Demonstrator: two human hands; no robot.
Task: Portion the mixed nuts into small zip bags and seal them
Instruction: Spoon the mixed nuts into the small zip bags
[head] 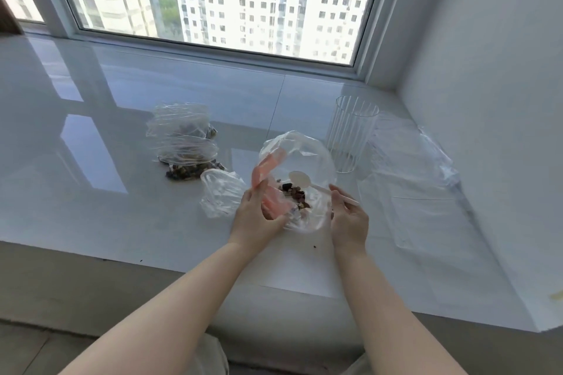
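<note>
Daylit window [213,0] facing tower blocks, glossy white sill [91,131], white wall [487,55].

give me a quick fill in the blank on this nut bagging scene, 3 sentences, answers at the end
1. The right hand holds a white ____ by its handle.
2. The left hand grips the large bag by its ____ edge.
3. The ribbed clear cup stands to the ____ of the filled zip bags, seen from the camera.

Missing words: spoon; pink; right
</note>
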